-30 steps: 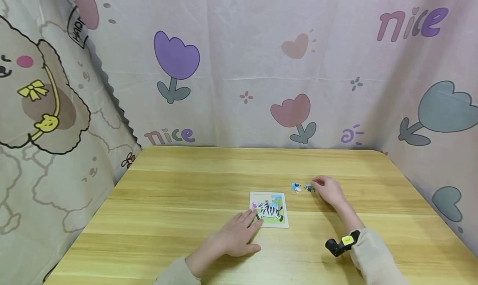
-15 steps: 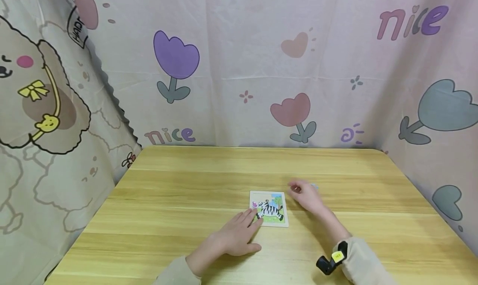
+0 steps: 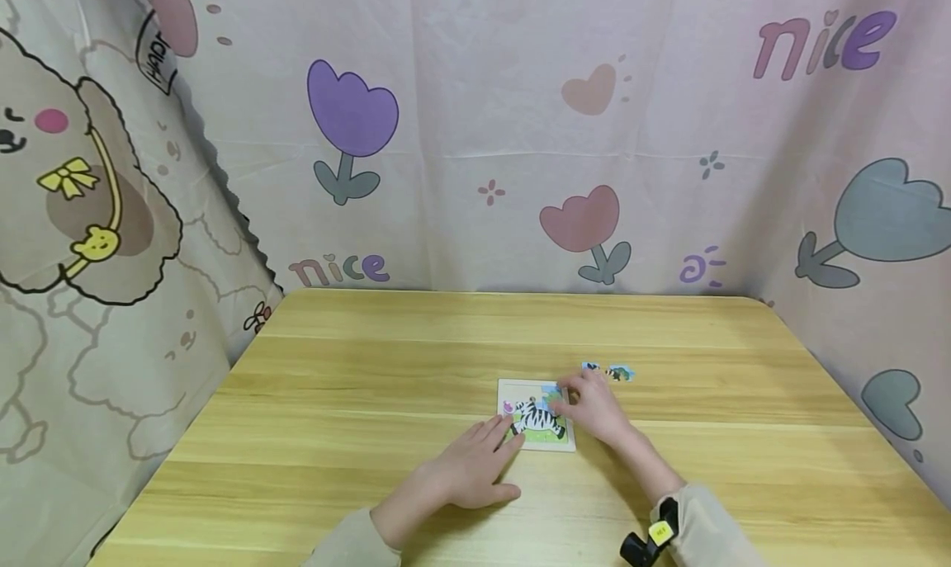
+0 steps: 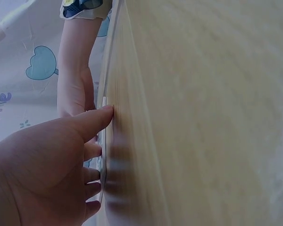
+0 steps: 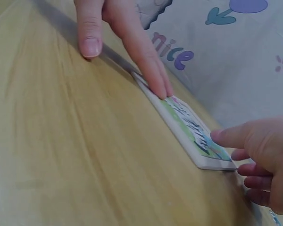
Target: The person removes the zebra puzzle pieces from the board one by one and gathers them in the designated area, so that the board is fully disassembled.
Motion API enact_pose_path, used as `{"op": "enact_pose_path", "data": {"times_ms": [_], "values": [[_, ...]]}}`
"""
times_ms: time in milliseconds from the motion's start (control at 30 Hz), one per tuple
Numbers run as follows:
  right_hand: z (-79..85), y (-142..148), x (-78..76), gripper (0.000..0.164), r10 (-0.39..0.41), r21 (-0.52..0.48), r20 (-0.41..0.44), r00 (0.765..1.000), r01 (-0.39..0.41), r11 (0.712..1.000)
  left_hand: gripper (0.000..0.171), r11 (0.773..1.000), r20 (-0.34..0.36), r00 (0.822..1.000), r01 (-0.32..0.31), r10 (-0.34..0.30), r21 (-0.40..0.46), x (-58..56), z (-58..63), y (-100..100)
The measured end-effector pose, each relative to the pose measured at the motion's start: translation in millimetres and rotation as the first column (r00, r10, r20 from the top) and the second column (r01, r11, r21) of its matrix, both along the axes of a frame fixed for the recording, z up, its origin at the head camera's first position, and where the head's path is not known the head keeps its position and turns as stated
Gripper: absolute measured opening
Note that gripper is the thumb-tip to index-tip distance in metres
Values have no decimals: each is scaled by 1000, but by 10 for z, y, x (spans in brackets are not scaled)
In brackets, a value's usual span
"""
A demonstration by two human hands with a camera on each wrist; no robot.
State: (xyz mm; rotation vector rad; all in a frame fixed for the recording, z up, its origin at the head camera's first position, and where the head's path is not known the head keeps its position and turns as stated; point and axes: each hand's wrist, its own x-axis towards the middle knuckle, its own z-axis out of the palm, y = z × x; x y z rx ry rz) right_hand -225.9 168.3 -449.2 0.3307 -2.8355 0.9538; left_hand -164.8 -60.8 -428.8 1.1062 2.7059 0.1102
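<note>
A: Start big. What surrounds the scene?

B: A thin, creased cloth printed with tulips, hearts and "nice" hangs behind and at both sides. Below it lies the table, pale wood with long straight grain, its rounded far corner at 2 o'clock.

A: And on it?

B: Near the middle, a small square puzzle: a flat board with a cream rim and a zebra picture on green and blue. In the right wrist view it reads as a thin slab with rounded corners.

A: The hands?

B: The left hand lies flat at 7 o'clock of the puzzle, fingers straight and slightly spread, tips on its near-left edge. The right hand is at 3 o'clock, forefinger stretched onto the puzzle's right side, other fingers curled under. Whether it pinches anything I cannot tell; the fingertips cover that spot.

A: Anything smaller?

B: Two loose pieces, blue and dark, lie at 1 o'clock of the puzzle, just beyond the right hand, too small to read their shapes. A black band with a yellow tag sits on the right wrist, cut off by the lower edge. The left wrist view is blurred, showing mostly table and palm.
</note>
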Motion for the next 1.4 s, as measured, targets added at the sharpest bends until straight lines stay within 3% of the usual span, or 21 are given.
{"op": "enact_pose_path", "data": {"times_ms": [367,867,1233,1400], "values": [[-29,-82,31,44,-66,70,-24,998,68,995,71,1000,-2,1000,6,-6,3,3,24,6],[76,-145,-42,45,-66,-18,209,976,72,997,71,1000,-22,1000,17,-17,-3,-7,33,7],[80,-153,-54,43,-90,-88,208,974,110,990,72,1000,-20,1000,15,-15,-5,-6,26,0],[52,-158,-53,30,-59,-121,175,983,81,989,72,1000,-12,1000,13,-13,-6,-6,26,0]]}}
